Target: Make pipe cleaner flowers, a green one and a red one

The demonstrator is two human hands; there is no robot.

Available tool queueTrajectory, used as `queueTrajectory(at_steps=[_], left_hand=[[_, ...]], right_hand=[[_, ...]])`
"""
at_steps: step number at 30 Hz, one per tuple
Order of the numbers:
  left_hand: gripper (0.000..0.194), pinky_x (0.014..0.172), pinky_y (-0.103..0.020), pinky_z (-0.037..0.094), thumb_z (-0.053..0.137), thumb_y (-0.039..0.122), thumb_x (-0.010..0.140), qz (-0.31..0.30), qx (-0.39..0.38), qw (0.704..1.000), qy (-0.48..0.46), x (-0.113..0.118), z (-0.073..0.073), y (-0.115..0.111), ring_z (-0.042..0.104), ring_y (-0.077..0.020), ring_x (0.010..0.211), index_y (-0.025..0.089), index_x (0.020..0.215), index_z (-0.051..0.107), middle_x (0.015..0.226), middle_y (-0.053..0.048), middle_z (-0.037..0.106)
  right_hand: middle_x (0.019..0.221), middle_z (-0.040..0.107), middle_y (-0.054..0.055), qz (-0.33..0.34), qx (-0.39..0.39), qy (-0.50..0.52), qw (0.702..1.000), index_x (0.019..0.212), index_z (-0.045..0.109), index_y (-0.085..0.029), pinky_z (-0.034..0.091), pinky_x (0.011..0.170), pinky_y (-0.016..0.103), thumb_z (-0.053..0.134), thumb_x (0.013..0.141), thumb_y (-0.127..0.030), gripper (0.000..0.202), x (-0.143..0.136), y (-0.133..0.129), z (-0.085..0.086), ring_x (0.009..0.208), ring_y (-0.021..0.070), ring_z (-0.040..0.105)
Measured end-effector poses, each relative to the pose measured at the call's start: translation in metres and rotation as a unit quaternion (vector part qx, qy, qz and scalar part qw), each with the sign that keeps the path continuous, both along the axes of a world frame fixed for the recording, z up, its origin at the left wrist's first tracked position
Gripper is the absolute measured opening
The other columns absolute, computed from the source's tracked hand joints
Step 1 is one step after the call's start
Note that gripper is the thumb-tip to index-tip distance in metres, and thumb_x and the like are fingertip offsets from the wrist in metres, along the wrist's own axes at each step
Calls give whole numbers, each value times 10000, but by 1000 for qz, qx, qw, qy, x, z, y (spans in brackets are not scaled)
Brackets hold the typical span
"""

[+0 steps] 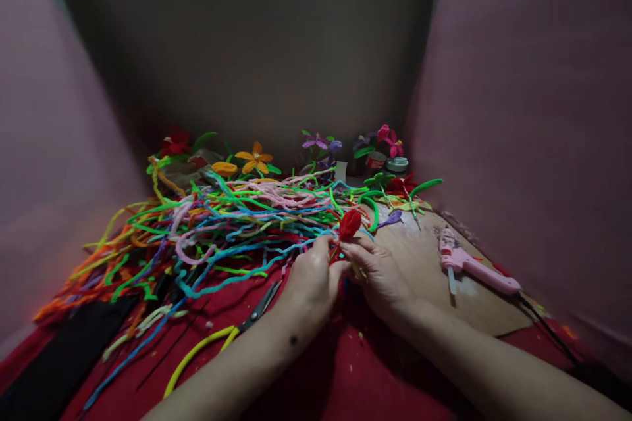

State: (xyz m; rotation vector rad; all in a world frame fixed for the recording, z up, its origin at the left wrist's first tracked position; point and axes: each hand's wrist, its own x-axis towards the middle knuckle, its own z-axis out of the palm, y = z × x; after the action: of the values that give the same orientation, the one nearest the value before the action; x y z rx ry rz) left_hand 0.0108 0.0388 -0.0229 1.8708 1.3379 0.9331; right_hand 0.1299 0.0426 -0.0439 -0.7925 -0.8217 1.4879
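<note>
A red pipe-cleaner flower bud (pixel 350 224) stands upright between my two hands, its lower end hidden by the fingers. My left hand (pixel 318 276) pinches its base from the left, thumb and fingertips pressed together. From the right, my right hand (pixel 372 270) closes on the same base, its fingers curled underneath. Just behind the hands lies a large heap of pipe cleaners (pixel 257 217) in pink, blue, green, orange and other colours. Scissors (pixel 247 322) with yellow handles rest beside my left forearm, partly covered by it.
A pink glue gun (pixel 476 266) lies on a cardboard sheet (pixel 415 276) at the right, its cord trailing to the lower right. Finished flowers, among them an orange flower (pixel 255 158), and a small jar (pixel 397 165) stand along the back. Black cloth (pixel 64 355) lies at the left.
</note>
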Motion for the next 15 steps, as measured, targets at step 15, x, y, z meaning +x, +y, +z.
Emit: queueTrajectory(at_steps=[15], left_hand=[[177, 549, -221, 315, 453, 246, 828, -2, 50, 998, -40, -4, 0, 3, 422, -112, 520, 197, 667, 506, 552, 37, 470]], right_hand=[[479, 435, -59, 18, 1, -29, 999, 582, 621, -173, 278, 478, 231, 723, 589, -233, 119, 3, -3, 16, 482, 78, 350]])
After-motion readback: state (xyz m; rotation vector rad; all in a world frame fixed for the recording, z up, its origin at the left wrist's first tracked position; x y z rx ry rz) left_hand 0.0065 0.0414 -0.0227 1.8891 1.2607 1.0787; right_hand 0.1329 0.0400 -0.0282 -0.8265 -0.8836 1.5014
